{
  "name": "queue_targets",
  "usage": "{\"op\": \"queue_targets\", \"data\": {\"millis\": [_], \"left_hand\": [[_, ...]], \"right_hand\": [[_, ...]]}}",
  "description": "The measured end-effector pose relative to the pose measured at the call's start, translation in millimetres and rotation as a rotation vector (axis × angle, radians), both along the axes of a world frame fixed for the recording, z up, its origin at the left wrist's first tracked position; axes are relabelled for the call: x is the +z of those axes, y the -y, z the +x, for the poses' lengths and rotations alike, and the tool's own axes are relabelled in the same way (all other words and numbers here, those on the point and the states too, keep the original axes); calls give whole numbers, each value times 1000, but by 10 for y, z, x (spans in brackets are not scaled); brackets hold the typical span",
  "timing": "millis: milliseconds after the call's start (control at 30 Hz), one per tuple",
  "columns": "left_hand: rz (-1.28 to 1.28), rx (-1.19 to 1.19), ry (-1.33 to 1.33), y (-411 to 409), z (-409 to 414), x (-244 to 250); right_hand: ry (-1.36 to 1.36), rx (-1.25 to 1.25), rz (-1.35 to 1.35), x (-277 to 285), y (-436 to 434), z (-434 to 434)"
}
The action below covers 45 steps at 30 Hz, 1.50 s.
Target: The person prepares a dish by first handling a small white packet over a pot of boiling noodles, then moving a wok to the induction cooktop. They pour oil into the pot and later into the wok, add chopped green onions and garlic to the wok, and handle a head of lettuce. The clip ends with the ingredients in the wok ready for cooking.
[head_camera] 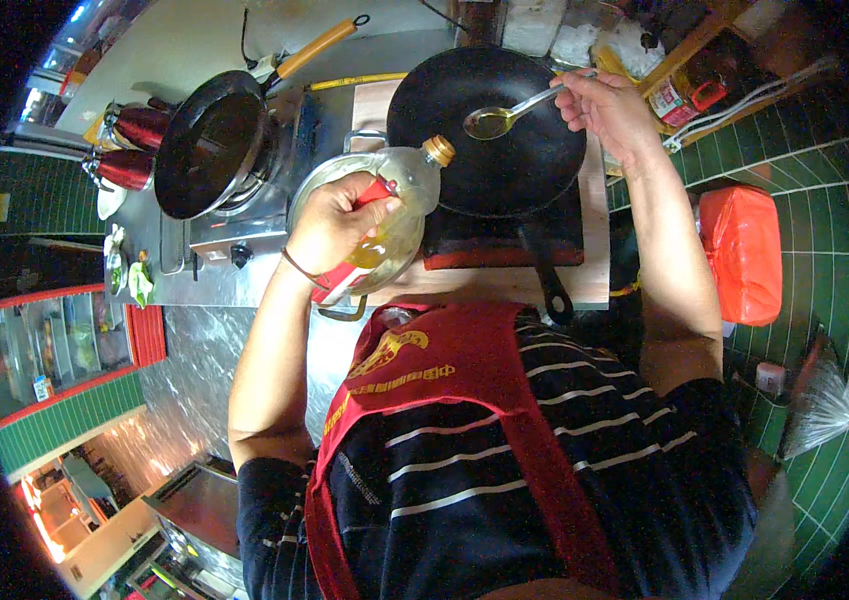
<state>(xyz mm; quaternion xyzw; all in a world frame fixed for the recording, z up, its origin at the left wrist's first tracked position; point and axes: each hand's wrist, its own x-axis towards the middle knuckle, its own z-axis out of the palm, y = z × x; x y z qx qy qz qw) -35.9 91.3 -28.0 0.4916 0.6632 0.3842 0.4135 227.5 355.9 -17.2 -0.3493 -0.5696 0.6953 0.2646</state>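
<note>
My left hand (342, 225) grips a large clear plastic bottle (406, 180) by its red handle. Some yellow oil shows low in the bottle, and its gold-coloured cap (439, 150) points up and right. Below the bottle lies a round metal pot or basin (312, 184) with looped handles, partly hidden. In my right hand (604, 105) is the handle of a metal spoon (490, 123), whose bowl holds a little yellow oil. The spoon hangs over a black frying pan (484, 82), which rests on a dark cooktop (499, 244) with its handle towards me.
At the left a second, dark pan (211, 142) with a wooden handle sits tilted on a gas stove (241, 244). Two red metallic vessels (128, 169) stand beyond it. Green leaves (140, 283) lie near the counter's left edge. A red plastic bag (743, 255) is at the right.
</note>
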Motion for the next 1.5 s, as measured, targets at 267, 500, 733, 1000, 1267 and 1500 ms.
{"op": "queue_targets", "data": {"millis": [267, 500, 733, 1000, 1267, 1500], "left_hand": [[7, -34, 42, -145, 133, 92], [28, -38, 79, -197, 199, 102], [57, -40, 30, -301, 231, 115], [108, -43, 79, -437, 266, 156], [102, 7, 153, -439, 233, 263], [128, 31, 161, -313, 50, 165]], "right_hand": [[-31, -7, 7, 161, 73, 51], [40, 26, 118, 271, 75, 22], [186, 38, 310, 523, -14, -63], [379, 167, 546, 1347, 219, -306], [312, 149, 550, 1299, 94, -299], [95, -128, 136, -497, -451, 28]]}}
